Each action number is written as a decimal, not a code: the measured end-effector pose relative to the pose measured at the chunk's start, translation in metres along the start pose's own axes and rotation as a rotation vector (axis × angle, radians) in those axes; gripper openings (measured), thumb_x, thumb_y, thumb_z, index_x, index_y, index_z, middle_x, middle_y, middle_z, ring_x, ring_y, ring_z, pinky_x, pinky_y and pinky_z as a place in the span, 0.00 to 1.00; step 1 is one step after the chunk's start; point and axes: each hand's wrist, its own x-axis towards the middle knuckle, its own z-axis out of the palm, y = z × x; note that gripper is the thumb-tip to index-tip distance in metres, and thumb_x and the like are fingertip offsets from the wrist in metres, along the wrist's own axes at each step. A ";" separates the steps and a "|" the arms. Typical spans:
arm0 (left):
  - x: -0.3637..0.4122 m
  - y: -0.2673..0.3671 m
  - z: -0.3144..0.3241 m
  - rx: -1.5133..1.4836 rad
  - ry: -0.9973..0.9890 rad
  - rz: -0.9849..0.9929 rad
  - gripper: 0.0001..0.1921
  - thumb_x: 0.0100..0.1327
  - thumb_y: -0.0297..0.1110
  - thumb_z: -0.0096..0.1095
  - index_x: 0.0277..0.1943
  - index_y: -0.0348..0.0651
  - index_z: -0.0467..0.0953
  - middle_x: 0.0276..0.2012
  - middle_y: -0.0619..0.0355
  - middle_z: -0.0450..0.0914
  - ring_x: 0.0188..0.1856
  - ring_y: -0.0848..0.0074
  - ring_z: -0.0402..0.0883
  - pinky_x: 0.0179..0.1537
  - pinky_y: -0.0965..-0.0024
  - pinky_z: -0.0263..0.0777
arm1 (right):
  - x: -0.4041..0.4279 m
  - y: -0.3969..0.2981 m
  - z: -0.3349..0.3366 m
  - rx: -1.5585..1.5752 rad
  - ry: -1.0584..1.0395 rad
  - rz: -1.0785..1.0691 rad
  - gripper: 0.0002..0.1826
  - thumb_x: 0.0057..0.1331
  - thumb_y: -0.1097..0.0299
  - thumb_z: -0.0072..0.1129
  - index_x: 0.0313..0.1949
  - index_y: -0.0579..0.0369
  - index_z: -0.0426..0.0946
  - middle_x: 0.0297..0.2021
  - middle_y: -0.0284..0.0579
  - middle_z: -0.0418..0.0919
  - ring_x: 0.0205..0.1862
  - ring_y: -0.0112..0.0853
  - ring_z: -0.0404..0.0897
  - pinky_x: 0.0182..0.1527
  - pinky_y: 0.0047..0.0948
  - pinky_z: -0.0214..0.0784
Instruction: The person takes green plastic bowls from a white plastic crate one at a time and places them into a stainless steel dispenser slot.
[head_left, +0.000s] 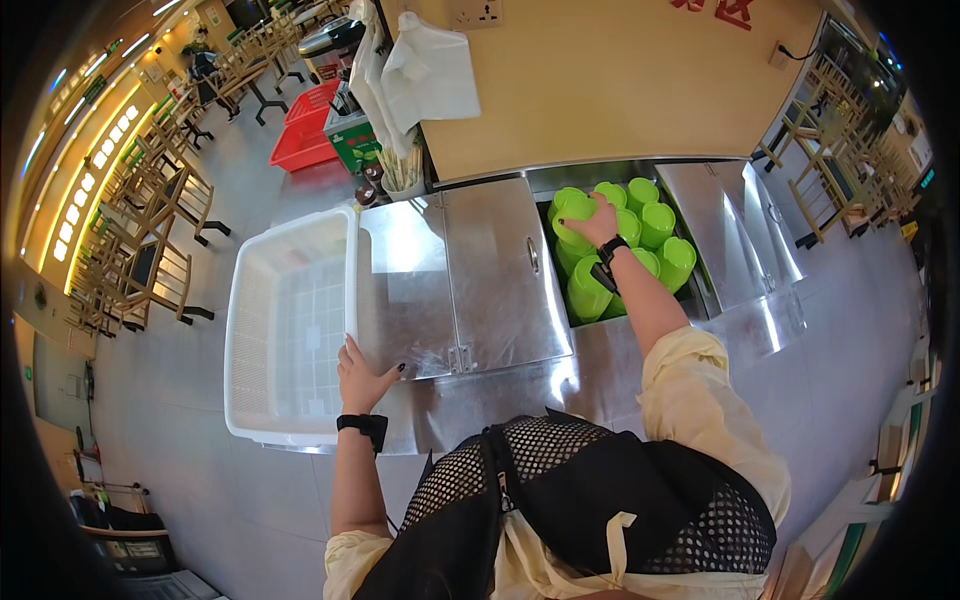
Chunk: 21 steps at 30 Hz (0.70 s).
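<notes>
My left hand (364, 377) touches the right rim of a large white plastic basket (289, 330), its thumb stretched over the steel counter. The basket's mesh bottom shows nothing lying on it. My right hand (594, 223) is at the back left of a recessed steel bin, its fingers around a green plastic cup (576, 217). Several more green cups (657, 223) stand in stacks in the bin, some partly hidden by my right hand and forearm.
Closed steel lids (501, 277) lie between basket and bin. Behind stand a container of wrapped chopsticks (403, 171), hanging white plastic bags (429, 71), red baskets (304, 142) and a rice cooker (330, 41). A yellowish wall panel (600, 90) borders the counter's back.
</notes>
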 end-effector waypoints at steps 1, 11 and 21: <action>0.000 -0.001 0.000 -0.013 -0.025 -0.008 0.58 0.43 0.47 0.73 0.69 0.28 0.41 0.64 0.35 0.53 0.58 0.42 0.62 0.56 0.51 0.64 | 0.001 -0.002 0.004 0.001 -0.002 -0.004 0.54 0.35 0.48 0.77 0.61 0.49 0.61 0.53 0.60 0.68 0.53 0.51 0.70 0.55 0.41 0.66; 0.002 0.001 -0.003 -0.035 -0.080 0.021 0.59 0.44 0.49 0.73 0.69 0.28 0.39 0.64 0.32 0.50 0.59 0.40 0.60 0.59 0.51 0.61 | -0.006 -0.003 0.006 -0.505 -0.248 0.009 0.59 0.36 0.45 0.75 0.65 0.53 0.55 0.57 0.52 0.66 0.61 0.50 0.61 0.61 0.47 0.54; 0.000 0.000 -0.004 -0.039 -0.109 -0.015 0.60 0.44 0.50 0.73 0.69 0.28 0.38 0.64 0.31 0.50 0.60 0.39 0.59 0.59 0.50 0.60 | -0.019 -0.003 0.019 -0.776 -0.382 -0.004 0.59 0.46 0.36 0.65 0.70 0.49 0.44 0.67 0.55 0.52 0.69 0.49 0.49 0.64 0.57 0.45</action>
